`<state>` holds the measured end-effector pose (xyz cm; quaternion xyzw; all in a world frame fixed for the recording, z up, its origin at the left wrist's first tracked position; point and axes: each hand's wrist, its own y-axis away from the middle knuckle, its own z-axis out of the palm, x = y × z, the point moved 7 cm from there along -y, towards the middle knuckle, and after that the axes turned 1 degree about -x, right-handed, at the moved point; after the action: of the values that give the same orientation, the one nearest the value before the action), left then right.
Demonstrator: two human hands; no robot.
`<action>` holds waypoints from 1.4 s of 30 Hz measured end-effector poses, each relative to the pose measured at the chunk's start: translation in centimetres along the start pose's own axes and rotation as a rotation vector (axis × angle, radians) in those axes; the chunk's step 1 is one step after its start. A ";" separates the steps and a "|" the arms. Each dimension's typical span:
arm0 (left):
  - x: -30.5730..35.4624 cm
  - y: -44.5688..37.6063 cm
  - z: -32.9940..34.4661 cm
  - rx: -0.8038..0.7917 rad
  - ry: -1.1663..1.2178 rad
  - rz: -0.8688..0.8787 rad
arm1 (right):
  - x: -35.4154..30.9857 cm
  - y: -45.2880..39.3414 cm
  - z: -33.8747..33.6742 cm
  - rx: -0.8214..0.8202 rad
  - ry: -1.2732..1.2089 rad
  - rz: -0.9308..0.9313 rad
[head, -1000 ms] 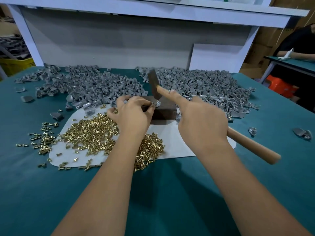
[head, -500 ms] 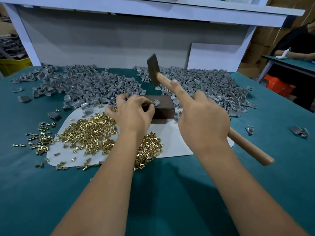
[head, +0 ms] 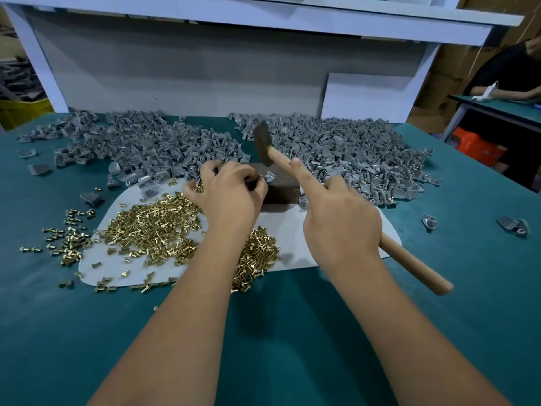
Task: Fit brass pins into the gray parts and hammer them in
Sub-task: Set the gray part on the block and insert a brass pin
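Observation:
My right hand (head: 341, 218) grips the wooden handle of a hammer (head: 409, 256), index finger stretched along the shaft. The dark hammer head (head: 261, 143) hangs raised above a dark block (head: 281, 190). My left hand (head: 231, 191) pinches a gray part (head: 268, 177) with a brass pin on the block's top left. A heap of brass pins (head: 155, 227) lies on a white sheet (head: 295, 244) in front of the block. Two big piles of gray parts (head: 140, 145) (head: 351, 153) spread behind it.
Stray brass pins (head: 66, 235) and single gray parts (head: 513, 225) lie scattered on the teal table (head: 292, 332). A white shelf frame (head: 38, 68) and gray back panel close the far side. Another person sits at a table (head: 503, 108) at the right.
The hammer head rose from just above the block, then came down a little and tilted toward it. My left hand kept pinching the gray part on the block.

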<state>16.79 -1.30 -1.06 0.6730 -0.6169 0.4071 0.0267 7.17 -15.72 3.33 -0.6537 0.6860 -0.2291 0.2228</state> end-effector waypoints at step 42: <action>-0.3 0.0 0.1 -0.013 0.062 -0.013 | 1.4 -2.2 0.5 -0.155 -0.070 0.014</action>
<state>16.82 -1.16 -1.30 0.6640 -0.6140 0.4235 0.0528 9.13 -17.22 4.22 -0.6718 0.6980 -0.1510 0.1968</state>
